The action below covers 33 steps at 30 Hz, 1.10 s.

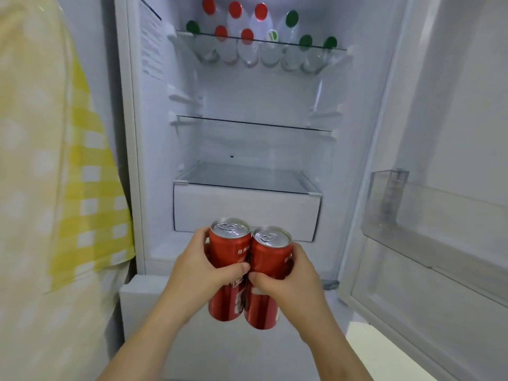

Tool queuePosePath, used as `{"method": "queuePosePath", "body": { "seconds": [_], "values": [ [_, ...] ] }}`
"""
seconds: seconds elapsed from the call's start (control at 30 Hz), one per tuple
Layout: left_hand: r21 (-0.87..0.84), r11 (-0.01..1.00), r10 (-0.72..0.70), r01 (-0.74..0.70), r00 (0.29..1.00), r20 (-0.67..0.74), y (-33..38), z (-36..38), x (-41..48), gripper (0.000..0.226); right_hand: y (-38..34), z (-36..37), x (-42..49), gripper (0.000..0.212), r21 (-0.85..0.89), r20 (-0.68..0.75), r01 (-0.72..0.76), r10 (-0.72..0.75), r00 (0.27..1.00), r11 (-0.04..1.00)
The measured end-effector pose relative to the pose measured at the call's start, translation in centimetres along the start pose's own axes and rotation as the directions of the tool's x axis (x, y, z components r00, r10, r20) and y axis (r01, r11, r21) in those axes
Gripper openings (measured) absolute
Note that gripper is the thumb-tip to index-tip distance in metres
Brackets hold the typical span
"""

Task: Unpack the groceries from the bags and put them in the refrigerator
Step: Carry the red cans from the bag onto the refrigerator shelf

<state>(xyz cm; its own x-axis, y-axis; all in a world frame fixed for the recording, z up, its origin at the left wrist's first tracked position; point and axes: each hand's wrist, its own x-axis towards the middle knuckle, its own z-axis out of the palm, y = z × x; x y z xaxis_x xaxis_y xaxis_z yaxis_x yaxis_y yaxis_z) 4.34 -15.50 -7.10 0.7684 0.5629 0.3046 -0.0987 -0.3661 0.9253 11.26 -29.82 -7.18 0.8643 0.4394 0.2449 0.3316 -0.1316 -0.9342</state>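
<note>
Left hand (pixel 200 273) and right hand (pixel 291 281) are held close together in front of the open refrigerator (pixel 132 133), each wrapped around 1 of 2 red cans. The left hand's fingers curl round the left can (pixel 229 243) and the right hand grips the right can (pixel 270 251). Both thumbs lie across the near sides of the cans and nearly meet at the seam between them. The 2 cans stand upright and pressed side by side, silver tops with pull tabs facing up, held in the air just before the white drawer (pixel 247 210) at the bottom of the compartment. Above the drawer sits a glass cover, then a middle glass shelf (pixel 253 123), and higher still a top glass shelf (pixel 316 47) crowded with clear bottles (pixel 247 50) that have red and green caps. On the right the refrigerator door (pixel 453 105) stands open, with a clear plastic door bin (pixel 428 215) fixed to its inner face. A pale cloth (pixel 82 188) with a yellow checked pattern hangs along the left edge of the view, beside the refrigerator's side wall.
</note>
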Motion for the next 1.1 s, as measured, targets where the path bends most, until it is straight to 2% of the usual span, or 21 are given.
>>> {"method": "queuePosePath", "body": {
  "seconds": [0.27, 0.47, 0.7, 0.9, 1.1],
  "values": [
    [-0.037, 0.995, 0.092, -0.092, 0.996, -0.010, 0.9, -5.3, 12.5, 0.060, -4.4, 6.3, 11.1, 0.062, 0.097, -0.088, 0.146, -0.138, 0.987, 0.984],
    [-0.072, 0.977, 0.200, -0.201, 0.980, -0.015, 3.0, -8.2, 20.1, 0.055, -8.4, 9.2, 17.8, 0.058, 0.162, -0.156, 0.275, -0.251, 0.955, 0.948],
    [-0.144, 0.938, 0.307, -0.315, 0.949, -0.073, 7.1, -9.5, 25.9, 0.041, -13.9, 9.1, 23.2, 0.045, 0.130, -0.178, 0.400, -0.375, 0.910, 0.907],
    [-0.088, 0.921, 0.364, -0.379, 0.919, -0.153, 11.6, -9.6, 30.3, 0.046, -17.8, 7.9, 27.7, 0.040, 0.142, -0.186, 0.472, -0.445, 0.876, 0.870],
    [-0.063, 0.918, 0.371, -0.392, 0.903, -0.216, 14.6, -9.0, 34.0, 0.050, -20.5, 7.0, 32.1, 0.041, 0.071, -0.201, 0.523, -0.501, 0.842, 0.850]
  ]
}}
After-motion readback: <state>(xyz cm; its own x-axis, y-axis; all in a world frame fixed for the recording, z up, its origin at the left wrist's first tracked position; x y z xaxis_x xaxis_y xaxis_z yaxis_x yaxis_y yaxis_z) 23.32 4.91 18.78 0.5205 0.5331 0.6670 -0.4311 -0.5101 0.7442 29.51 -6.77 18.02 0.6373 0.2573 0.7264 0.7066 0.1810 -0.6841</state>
